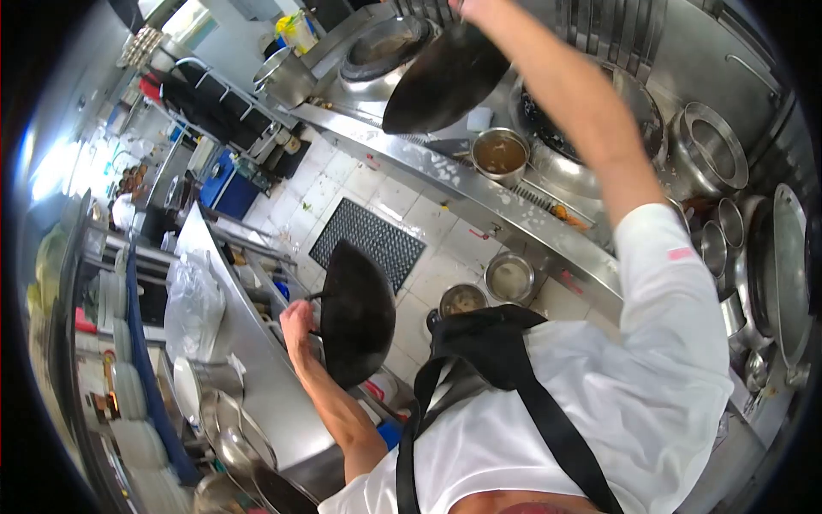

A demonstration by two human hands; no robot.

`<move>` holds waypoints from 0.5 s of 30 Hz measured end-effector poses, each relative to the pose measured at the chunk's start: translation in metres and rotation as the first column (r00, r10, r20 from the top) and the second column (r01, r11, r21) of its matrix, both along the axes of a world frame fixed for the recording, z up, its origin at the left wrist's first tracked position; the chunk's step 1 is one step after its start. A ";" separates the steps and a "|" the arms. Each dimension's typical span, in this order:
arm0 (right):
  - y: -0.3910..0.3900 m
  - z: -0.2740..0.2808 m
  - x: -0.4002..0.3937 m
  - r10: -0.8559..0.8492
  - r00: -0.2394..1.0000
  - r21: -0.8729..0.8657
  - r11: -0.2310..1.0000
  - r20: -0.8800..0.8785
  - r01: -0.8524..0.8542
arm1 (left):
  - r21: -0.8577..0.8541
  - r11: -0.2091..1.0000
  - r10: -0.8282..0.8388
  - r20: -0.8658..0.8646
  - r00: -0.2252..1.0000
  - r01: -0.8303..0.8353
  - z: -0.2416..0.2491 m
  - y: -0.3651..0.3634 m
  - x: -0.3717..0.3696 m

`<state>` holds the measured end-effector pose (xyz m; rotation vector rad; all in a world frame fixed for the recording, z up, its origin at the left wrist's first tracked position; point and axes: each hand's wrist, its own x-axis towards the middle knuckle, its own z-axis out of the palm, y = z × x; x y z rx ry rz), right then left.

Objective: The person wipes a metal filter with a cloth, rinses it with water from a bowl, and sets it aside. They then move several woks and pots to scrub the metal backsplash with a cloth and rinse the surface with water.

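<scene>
My left hand is closed on the loop handle of a dark wok, which hangs tilted on its side above the floor, beside the steel counter. At the top edge of the view, my right hand is partly cut off. It grips a second dark wok near its rim, and this wok is tilted over the stove's front ledge. A steel pot of brownish liquid stands on the ledge below and to the right of that wok.
The stove has a burner ring at the far left and another under my right arm. Two pots, one of them a steel pot, stand low near my apron. A black mat lies on the tiles. A plastic bag sits on the left counter.
</scene>
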<state>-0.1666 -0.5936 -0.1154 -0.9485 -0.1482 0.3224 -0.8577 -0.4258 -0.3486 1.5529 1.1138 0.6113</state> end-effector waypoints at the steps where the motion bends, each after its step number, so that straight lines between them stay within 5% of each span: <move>1: 0.023 -0.024 -0.014 -0.045 0.998 0.030 0.998 -0.043 0.046 | -0.031 0.999 -0.035 0.002 0.999 0.035 -0.009 0.023 -0.002; 5: 0.100 -0.150 -0.094 -0.341 0.916 0.122 0.920 -0.213 0.371 | -0.107 0.994 -0.029 0.004 1.000 0.029 -0.027 0.080 0.007; 8: 0.131 -0.230 -0.152 -0.283 0.875 0.178 0.910 -0.393 0.375 | -0.213 0.976 -0.052 -0.043 0.998 0.042 -0.033 0.127 0.032; 11: 0.134 -0.289 -0.206 -0.264 0.754 0.022 0.938 -0.601 0.346 | -0.117 0.988 -0.117 -0.145 0.982 0.101 0.000 0.155 0.072; 13: 0.114 -0.312 -0.252 -0.031 0.964 -0.114 0.994 -0.264 0.001 | -0.038 0.987 -0.158 -0.129 0.979 0.154 0.029 0.190 0.094; 15: 0.072 -0.326 -0.305 0.304 0.945 -0.232 0.917 -0.117 -0.324 | 0.148 0.946 -0.254 -0.220 0.942 0.289 0.089 0.221 0.107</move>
